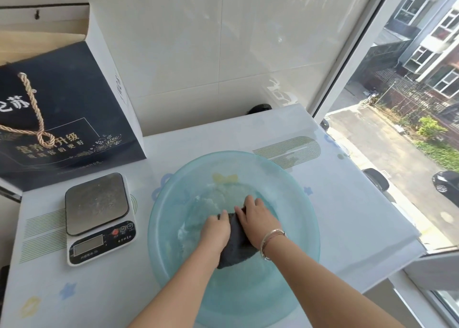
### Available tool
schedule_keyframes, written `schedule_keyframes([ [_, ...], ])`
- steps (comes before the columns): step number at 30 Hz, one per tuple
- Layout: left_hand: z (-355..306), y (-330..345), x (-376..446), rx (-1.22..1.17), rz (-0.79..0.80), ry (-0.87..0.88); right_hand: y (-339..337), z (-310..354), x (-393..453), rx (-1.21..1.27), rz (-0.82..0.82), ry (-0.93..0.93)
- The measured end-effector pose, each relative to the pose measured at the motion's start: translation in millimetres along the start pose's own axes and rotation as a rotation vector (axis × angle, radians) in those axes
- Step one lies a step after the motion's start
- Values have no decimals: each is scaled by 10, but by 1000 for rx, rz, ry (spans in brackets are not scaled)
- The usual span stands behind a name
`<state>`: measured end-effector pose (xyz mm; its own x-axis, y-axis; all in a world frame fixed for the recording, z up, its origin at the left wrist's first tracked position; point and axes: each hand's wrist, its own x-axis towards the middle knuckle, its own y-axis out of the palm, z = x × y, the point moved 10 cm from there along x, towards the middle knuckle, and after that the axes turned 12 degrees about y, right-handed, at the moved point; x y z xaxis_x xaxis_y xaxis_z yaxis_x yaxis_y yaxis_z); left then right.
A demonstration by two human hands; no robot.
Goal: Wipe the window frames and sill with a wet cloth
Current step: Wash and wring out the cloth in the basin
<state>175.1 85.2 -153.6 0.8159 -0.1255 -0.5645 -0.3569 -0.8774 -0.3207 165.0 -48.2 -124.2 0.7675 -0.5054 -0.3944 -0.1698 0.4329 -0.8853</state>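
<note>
inside the round translucent pale-blue plastic basin, low in the water: a dark grey, soaked cloth, bunched between both hands. left hand curled over the cloth's left edge, fingers wrapped onto it; right hand laid across the cloth's far right part, fingers bent down over it and gripping, with thin metal bracelets round the wrist. foamy, rippled water just beyond the hands, toward the basin's far wall. basin resting on a white table printed with green striped arches and small blue and yellow shapes. just left of the basin, close to its rim but whether touching cannot be told: a white digital kitchen scale with a steel weighing plate. behind the scale, farther left of the basin: a dark navy gift box with a beige twisted-rope handle, upright against the cream tiled wall. right of the basin, past the table's edge: a white window frame and glass, with a street, parked cars and apartment blocks outside.
</note>
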Motion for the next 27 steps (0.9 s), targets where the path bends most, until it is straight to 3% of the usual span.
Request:
schedule_keyframes([
  [2,-111,-206,62,234,-80,109,-36,-151,1,-41,-50,46],
  [5,-65,-233,79,240,-68,142,-49,-236,-51,-114,-109,118],
  [7,-48,-168,53,154,-62,156,124,-179,-84,-126,-48,141],
  [10,-22,-11,77,-71,-45,146,349,-31,-156,440,222,229],
  [13,81,110,44,-372,-21,0,22,190,-252,755,147,99],
  [16,-63,152,-39,-505,101,-31,-225,419,-465,750,58,-86],
  [19,-18,186,-34,-491,83,-83,-177,438,-455,573,42,-93],
  [22,-93,194,-108,-339,115,-36,-55,174,-252,350,41,36],
  [24,-185,68,-147,27,120,70,22,9,-203,169,27,73],
  [27,-337,-183,-163,463,-21,272,21,-139,-216,50,-11,71],
])
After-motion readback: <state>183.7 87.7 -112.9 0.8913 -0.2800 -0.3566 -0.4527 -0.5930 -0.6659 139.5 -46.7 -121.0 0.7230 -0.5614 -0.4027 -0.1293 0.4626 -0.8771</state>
